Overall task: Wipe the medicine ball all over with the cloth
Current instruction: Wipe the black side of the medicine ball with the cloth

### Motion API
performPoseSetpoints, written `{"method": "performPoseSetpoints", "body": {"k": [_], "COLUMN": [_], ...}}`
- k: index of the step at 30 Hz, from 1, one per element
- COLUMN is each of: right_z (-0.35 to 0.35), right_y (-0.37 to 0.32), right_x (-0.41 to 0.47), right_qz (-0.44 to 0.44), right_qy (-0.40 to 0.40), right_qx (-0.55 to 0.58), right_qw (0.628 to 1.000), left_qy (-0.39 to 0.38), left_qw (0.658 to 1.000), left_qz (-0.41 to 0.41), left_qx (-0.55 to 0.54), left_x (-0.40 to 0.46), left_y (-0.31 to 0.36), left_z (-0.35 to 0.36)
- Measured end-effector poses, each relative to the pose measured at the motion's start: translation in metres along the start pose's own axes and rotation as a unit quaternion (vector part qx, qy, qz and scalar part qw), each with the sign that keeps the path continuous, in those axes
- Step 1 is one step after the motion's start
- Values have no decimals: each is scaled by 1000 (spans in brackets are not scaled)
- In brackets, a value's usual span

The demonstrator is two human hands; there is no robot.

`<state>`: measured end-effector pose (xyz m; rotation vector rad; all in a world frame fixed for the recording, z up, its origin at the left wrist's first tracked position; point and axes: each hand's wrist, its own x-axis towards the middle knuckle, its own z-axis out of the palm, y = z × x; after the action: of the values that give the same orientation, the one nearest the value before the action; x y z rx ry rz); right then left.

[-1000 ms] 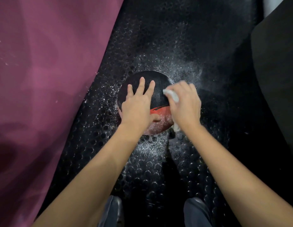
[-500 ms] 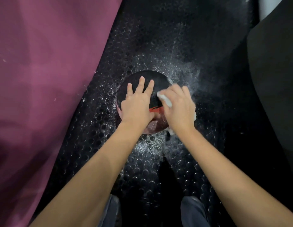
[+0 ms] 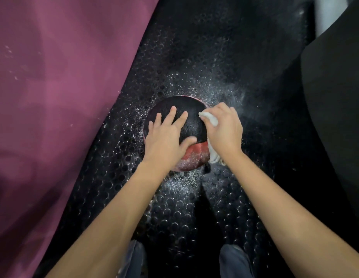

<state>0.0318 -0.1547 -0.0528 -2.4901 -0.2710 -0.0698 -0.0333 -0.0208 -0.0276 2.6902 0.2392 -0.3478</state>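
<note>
A purple mat [image 3: 54, 117] fills the left of the frame, top to bottom. Right of it runs a black studded floor [image 3: 194, 207], dusted with white powder [image 3: 180, 181] around the centre.

The ball [image 3: 191, 125] sits on that floor at mid-frame, black over most of its top with a red patch at the lower edge that looks powdery.

The left hand [image 3: 166, 141] lies on the ball's left and near side, fingers spread and nearly straight, thumb reaching across to the right; it presses flat and grips nothing. It seems to steady the ball.

Just right of it, the right hand [image 3: 224, 129] is curled round a white cloth [image 3: 211, 121] bunched against the ball's right side. One end of the cloth shows above the knuckles and a tail hangs out below the wrist, near the floor.

At the far right of the frame a dark padded shape [image 3: 335, 117] rises, unclear what it is. Two knees in grey show at the bottom edge.

The step in hand looks like wiping the right flank. The red patch at the bottom is still dusty, and the underside cannot be seen, so the next move likely calls for the left hand to roll the ball and bring those parts under the cloth, pressing firmly enough that the ball does not slide on the powder.
</note>
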Motion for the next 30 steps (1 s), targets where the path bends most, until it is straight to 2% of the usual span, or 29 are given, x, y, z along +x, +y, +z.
{"method": "performPoseSetpoints", "body": {"k": [2,4,7,12,14,18,23,28,30], "right_z": [0,1,1,1,-1,-3,-8,-3,-2], "right_y": [1,3,5,10,15,17,10,29,23], "right_x": [-3,-8,-20,-44,-36,4,-35,8,-6], "right_qz": [-7,-10,-25,-71,-72,-1,-53,32,19], "right_qy": [3,1,-11,-22,-21,-37,-32,-38,-26], "right_qx": [10,23,32,19,17,-4,14,8,7], "right_qw": [1000,1000,999,997,997,999,998,999,999], "left_qy": [86,136,164,271,274,276,286,297,299], "left_qw": [992,982,979,957,957,957,954,952,951], "left_qz": [-5,-18,-21,-25,-12,2,-12,16,5], "left_qx": [-93,-130,-116,-102,-92,-84,-93,-71,-75], "left_x": [4,16,28,23,20,17,21,15,19], "left_y": [-3,-7,-5,-7,-9,-3,-8,0,-3], "left_z": [3,11,32,58,62,66,61,70,67]}}
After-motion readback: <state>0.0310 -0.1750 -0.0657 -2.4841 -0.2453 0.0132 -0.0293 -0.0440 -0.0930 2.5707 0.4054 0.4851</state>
